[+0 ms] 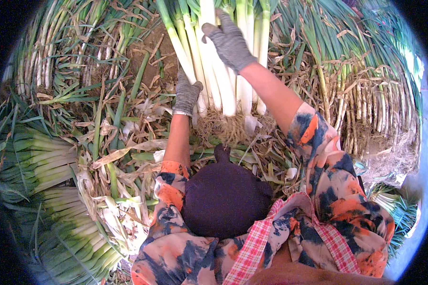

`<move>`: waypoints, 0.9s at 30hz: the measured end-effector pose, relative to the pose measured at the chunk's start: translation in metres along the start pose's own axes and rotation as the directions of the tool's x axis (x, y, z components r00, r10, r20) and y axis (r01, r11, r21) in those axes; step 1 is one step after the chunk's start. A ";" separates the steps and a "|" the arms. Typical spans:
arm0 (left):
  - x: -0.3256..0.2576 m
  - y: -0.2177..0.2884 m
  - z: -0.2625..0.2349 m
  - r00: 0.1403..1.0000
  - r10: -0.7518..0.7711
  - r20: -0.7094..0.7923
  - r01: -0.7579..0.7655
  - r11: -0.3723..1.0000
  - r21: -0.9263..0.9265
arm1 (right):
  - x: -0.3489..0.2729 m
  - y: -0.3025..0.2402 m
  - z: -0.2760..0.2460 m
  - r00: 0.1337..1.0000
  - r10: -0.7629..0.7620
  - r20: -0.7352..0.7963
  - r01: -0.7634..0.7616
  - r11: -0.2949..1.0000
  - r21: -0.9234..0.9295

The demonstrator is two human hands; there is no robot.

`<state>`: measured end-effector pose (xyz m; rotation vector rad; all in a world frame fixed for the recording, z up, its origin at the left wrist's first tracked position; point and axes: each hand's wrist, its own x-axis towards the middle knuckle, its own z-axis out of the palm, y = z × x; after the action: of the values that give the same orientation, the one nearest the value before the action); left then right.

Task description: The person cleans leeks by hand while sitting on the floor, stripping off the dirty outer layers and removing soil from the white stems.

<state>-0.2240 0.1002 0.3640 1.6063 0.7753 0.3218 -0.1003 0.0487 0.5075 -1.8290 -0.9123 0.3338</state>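
Observation:
A thick bundle of long green onions (pixel 214 88) stands in front of me, white stalks and shaggy roots toward me, green tops cut off by the upper edge. My left hand (pixel 188 94), in a grey knit glove, is closed around the left side of the bundle, low on the white part; some of its fingers are hidden behind the stalks. Higher up, my right hand (pixel 229 45), also gloved, lies over the front of the stalks with thumb and fingers spread.
Dry leaves and peeled husks (pixel 123 166) litter the ground. More onions lie in rows at the far left (pixel 57 57), right (pixel 366 90) and near left (pixel 81 223). A dark round shape (pixel 226 199) that I cannot identify sits between my arms.

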 end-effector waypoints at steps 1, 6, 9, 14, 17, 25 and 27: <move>0.000 0.000 0.000 1.000 -0.003 -0.017 0.002 0.997 -0.072 | 0.009 0.010 0.013 0.989 0.140 0.047 -0.140 0.990 -0.006; 0.001 -0.015 0.002 0.994 0.107 -0.032 -0.111 0.986 -0.128 | -0.001 0.039 0.052 0.864 0.460 0.207 -0.259 0.756 -0.601; -0.001 -0.018 0.001 0.992 0.121 0.022 -0.113 0.970 -0.217 | 0.004 0.042 0.058 0.815 0.537 0.218 -0.254 0.668 -0.699; -0.003 -0.018 -0.001 0.990 0.136 0.025 -0.129 0.976 -0.176 | 0.015 0.026 0.060 0.738 0.532 0.415 0.148 0.472 -0.869; -0.004 -0.019 -0.007 0.995 0.097 0.010 -0.094 0.986 -0.139 | 0.019 0.012 0.061 0.736 0.479 0.479 0.252 0.462 -0.850; 0.003 0.003 -0.008 1.000 0.011 0.002 -0.011 1.000 -0.021 | 0.029 0.071 0.076 0.860 0.424 0.285 0.024 0.524 -0.851; 0.004 0.017 -0.007 0.997 0.011 -0.082 0.006 0.977 0.212 | 0.022 0.057 0.064 0.836 0.411 0.365 0.065 0.586 -0.808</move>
<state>-0.2209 0.1078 0.3807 1.8029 0.8948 0.3172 -0.0990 0.0965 0.4323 -2.7764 -1.4079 0.6522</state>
